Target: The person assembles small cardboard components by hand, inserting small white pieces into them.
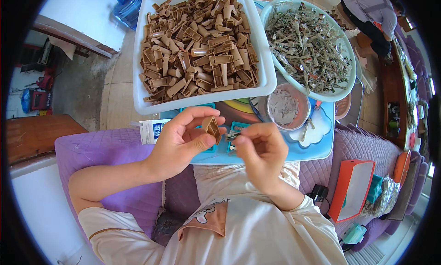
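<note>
My left hand (181, 138) is raised over the table's near edge, its fingers closed around a hollow brown plastic shell (212, 128). Its open side is turned toward my right hand (262, 150), which pinches a small, dark, thin part (233, 136) between thumb and fingertips. A short gap separates the part from the shell. The fingers partly hide the part, and its exact kind is too small to make out. Beneath my hands are teal trays (236, 125) holding small pieces. Many similar brown shells (197, 49) fill a white tub (202, 104) beyond.
A pale green basin (353, 76) heaped with thin electronic-looking parts stands at far right. On the blue table (324, 148) are a round bowl (307, 106) of grey strips and a flower-shaped dish (317, 129). An orange box (351, 190) rests on the sofa. Another person (371, 10) bends at upper right.
</note>
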Available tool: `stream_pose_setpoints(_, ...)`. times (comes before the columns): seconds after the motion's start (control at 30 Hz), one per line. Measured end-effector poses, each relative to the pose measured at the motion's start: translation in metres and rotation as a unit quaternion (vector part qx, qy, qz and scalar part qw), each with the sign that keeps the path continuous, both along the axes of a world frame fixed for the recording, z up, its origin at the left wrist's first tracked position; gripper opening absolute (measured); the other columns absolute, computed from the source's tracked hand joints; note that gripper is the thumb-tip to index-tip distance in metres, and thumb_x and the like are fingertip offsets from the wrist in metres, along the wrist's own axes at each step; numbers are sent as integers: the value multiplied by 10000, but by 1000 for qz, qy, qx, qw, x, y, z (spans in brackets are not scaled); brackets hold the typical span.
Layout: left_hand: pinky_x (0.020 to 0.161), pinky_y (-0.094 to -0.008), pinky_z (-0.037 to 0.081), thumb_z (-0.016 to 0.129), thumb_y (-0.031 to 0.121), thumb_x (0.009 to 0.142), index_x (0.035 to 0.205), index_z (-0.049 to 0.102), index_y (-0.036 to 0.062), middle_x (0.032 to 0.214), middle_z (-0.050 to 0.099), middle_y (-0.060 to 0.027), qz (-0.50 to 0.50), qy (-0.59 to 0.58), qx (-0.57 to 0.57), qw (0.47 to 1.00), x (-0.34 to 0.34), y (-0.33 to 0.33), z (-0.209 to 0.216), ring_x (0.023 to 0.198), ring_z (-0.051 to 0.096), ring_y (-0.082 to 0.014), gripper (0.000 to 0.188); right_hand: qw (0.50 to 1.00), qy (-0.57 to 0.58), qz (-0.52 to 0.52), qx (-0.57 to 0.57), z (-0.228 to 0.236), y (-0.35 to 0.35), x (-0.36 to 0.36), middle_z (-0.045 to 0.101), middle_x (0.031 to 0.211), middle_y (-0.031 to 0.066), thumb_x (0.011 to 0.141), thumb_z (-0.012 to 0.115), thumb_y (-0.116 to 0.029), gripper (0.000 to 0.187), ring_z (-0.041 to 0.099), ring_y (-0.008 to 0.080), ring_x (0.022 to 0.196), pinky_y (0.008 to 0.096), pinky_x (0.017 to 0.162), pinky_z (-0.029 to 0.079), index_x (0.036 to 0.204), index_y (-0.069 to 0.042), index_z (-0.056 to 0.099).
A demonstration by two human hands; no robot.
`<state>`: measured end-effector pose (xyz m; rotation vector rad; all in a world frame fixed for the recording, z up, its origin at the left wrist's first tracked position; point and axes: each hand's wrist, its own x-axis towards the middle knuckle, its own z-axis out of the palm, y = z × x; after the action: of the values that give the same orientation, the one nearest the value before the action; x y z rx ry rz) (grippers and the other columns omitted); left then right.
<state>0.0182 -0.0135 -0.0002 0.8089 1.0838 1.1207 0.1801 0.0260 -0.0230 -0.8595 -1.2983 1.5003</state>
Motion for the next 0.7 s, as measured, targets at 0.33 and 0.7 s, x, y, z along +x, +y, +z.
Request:
stream_pose_setpoints(0.33, 813, -281, 453, 587, -33, 742, 1028, 450, 34, 1021, 520, -96, -16, 5, 108, 994, 2, -4, -1, 949, 519, -151, 324, 955, -75, -106, 267, 1, -9, -18, 579, 660, 61, 612, 624, 93, 235, 498, 90, 481, 195, 403, 368, 802, -9, 529)
stream_pose_setpoints(0.7, 771, -257, 468, 597, -3, 746, 1037, 464, 34, 1012, 540, -91, -17, -4, 100, 995, -1, -4, -2, 927, 531, -138, 322, 957, -26, -45, 286, -8, -8, -17, 568, 728, 88, 629, 644, 95, 216, 544, 178, 594, 250, 492, 438, 801, 8, 545)
